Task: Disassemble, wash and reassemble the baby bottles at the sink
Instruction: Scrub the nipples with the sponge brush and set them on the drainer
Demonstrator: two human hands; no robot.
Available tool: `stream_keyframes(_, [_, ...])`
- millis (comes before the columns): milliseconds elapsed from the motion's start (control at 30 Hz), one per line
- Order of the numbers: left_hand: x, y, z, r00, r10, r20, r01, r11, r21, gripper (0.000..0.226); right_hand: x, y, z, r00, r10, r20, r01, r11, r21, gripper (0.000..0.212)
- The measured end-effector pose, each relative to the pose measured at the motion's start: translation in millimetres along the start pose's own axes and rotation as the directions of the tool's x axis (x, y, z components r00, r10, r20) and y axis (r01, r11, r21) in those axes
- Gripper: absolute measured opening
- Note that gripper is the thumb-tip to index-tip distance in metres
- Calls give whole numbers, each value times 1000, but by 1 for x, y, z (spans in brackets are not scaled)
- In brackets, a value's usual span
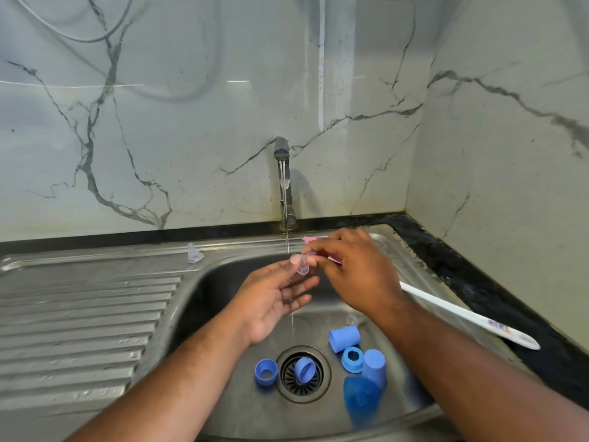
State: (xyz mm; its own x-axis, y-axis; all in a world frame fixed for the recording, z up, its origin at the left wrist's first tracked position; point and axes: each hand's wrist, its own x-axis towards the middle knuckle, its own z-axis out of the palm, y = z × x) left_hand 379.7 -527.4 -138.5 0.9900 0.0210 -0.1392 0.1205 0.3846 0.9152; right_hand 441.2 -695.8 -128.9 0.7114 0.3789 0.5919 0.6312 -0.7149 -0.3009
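You are mid-wash: your right hand point(353, 269) keeps a narrow grip, pinching the clear silicone teat point(301, 265) under the tap stream point(287, 232) at 12 o'clock, with your left hand point(274, 301) flat-fingered beneath. The blue plastic caps and collars point(344, 338) lie apart at 6 o'clock in the steel sink point(204, 282); reassembly remains.
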Motion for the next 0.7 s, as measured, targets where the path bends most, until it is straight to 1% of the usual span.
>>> stream_keyframes(67, [0,1,0,1000,2,-10,-2,998,-61,27,0,0,0,1000,3,27,-4,1000,15,29])
stream_keyframes(167, [2,1,-3,995,30,-91,-40,993,-114,31,-2,0,-3,998,3,60,-4,1000,29,38])
stream_keyframes(233, [3,1,-4,988,44,-148,-63,990,-128,22,-1,0,-6,998,22,57,-23,1000,16,45])
stream_keyframes(300, [4,2,-2,982,54,-183,-81,987,-142,14,1,-1,-9,999,42,13,-42,999,1,48])
stream_keyframes(367, [4,2,-1,978,60,-198,-89,987,-137,15,1,-4,-12,997,47,-60,-47,999,-4,46])
stream_keyframes(433, [4,2,-1,979,64,-196,-86,991,-106,19,0,-9,-14,991,23,-133,-22,1000,7,41])
stream_keyframes(500, [4,1,0,977,52,-207,-65,996,-57,17,-2,-14,-14,986,-15,-168,20,999,30,38])
stream_keyframes(600, [3,1,3,977,31,-213,-44,997,-56,17,-7,-22,-13,989,-99,-106,105,993,58,34])
stream_keyframes(667, [2,1,3,982,22,-190,-38,996,-80,21,-8,-21,-11,989,-141,-38,142,990,21,33])
stream_keyframes(700, [2,1,3,983,19,-182,-33,996,-78,25,-6,-19,-11,991,-135,-24,135,991,-3,32])
